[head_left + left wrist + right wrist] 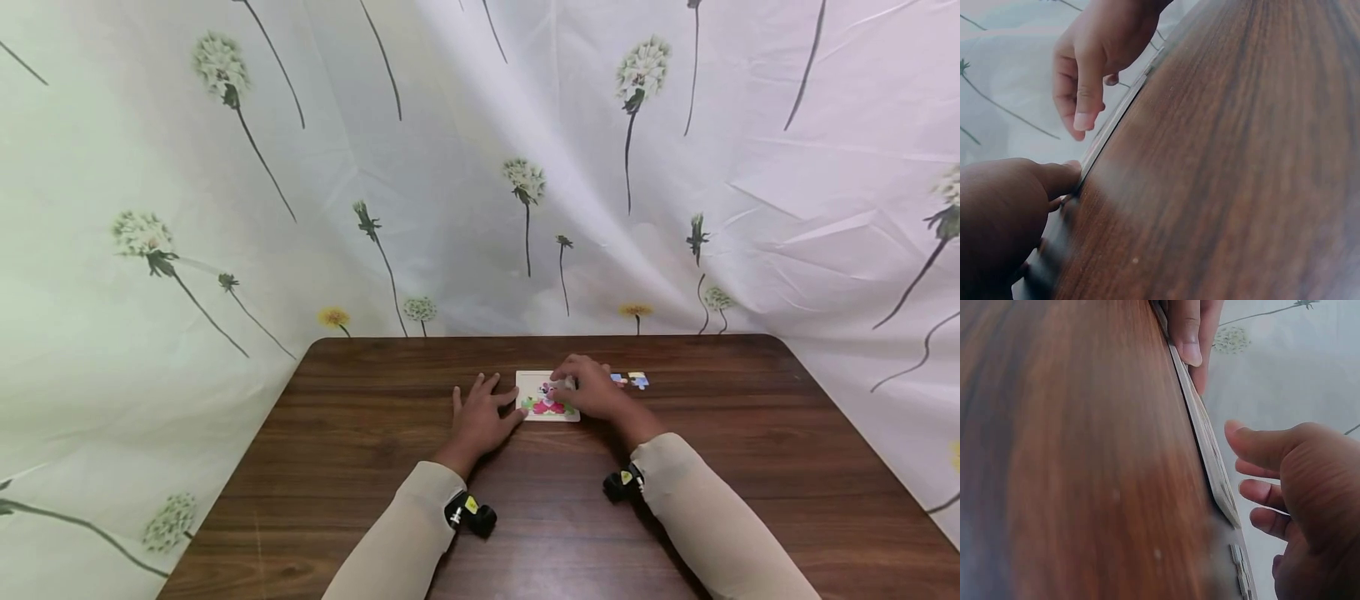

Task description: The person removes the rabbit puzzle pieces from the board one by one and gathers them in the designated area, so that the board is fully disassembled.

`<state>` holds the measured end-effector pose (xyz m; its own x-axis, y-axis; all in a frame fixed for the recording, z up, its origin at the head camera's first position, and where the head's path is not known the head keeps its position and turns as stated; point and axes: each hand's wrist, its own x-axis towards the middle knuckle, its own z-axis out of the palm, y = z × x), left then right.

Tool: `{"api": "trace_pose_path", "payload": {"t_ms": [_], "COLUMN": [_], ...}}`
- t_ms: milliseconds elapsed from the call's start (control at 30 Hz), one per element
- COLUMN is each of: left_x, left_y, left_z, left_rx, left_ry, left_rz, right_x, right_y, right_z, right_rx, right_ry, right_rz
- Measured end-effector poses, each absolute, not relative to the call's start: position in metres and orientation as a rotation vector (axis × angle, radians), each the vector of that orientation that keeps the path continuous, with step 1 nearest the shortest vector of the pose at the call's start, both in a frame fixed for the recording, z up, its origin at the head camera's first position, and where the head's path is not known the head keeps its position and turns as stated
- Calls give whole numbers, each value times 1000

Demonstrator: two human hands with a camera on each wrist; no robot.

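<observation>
Left hand: the bare left hand (480,421) lay with fingers spread and thumb out, touching the board's left edge without clasping it, presumably to keep it from sliding.
Board: the thin, white-rimmed, nearly square puzzle board (529,382) lay flat towards the table's far side, between the hands, probably so that both could reach it.
Picture: the pink, green and white printed design (548,407) showed face up on the board, partly hidden by fingers.
Right hand: the bare right hand (592,392) hovered over the board's right part, thumb and bent fingers apart, no piece visible between them; the raised pose seemed to suit work on the surface.
Loose pieces: small, flat, blue-and-multicoloured jigsaw pieces (638,381) lay just beyond the board's right side, apparently for that hand's easy reach.
Table: the dark brown wood-grain tabletop (360,467) supported everything.
</observation>
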<state>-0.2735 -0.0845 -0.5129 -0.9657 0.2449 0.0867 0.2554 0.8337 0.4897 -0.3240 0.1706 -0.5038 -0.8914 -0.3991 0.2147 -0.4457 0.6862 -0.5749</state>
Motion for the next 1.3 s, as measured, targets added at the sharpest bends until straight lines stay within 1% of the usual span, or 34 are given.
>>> {"api": "trace_pose_path", "payload": {"t_ms": [333,667,967,1300], "left_x": [-276,-277,-278,-277], "left_y": [-85,-85,-85,-85], "left_z": [-514,-517,-517,-516], "left_rx": [-418,-429,-424,-424], "left_ry": [-2995,-2988,-2979,-2983], "left_rz": [-803,-804,-797,-801], "right_x": [-323,-323,-323,-324], "right_y": [161,158,150,148], "right_z": [-506,-508,-506,-507], "right_rx": [685,730,619,565], "right_ry": [-2867,-2880,-2932,-2933], "right_rz": [948,857,883,850]}}
